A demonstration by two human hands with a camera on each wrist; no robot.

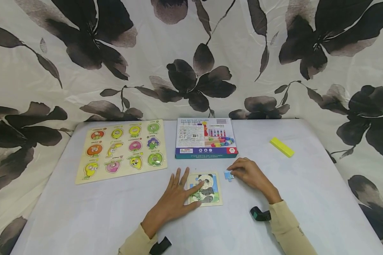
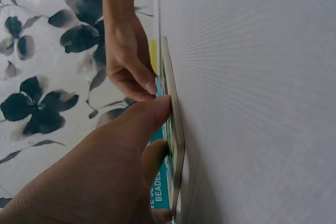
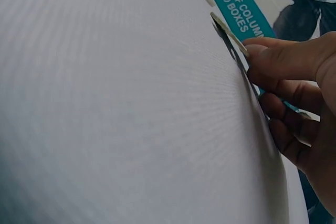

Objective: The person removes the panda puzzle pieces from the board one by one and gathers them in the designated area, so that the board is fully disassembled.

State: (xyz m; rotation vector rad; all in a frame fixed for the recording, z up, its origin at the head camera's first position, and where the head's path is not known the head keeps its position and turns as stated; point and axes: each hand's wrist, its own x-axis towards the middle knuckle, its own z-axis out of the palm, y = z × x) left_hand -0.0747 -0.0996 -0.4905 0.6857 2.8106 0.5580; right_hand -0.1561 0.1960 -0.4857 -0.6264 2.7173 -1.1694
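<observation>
A small panda puzzle (image 1: 220,193) in a pale wooden frame lies at the middle of the table. My left hand (image 1: 172,200) spreads over its left side, with the thumb at its lower edge and the index finger across the panda. From the left wrist view, the thumb (image 2: 155,113) rests at the edge of the board (image 2: 177,129). To the right of the puzzle, my right hand (image 1: 250,176) pinches a blue puzzle piece (image 1: 228,175) by its right side. In the right wrist view this piece (image 3: 229,33) tilts up, its shadow on the cloth beneath.
A fruit puzzle board (image 1: 121,172) lies at the back left. Behind the panda puzzle lies a box labelled beaded boxes (image 1: 191,136). A yellow block (image 1: 282,147) is at the back right. Flower-patterned fabric (image 1: 258,81) hangs behind the white-covered table (image 1: 92,219).
</observation>
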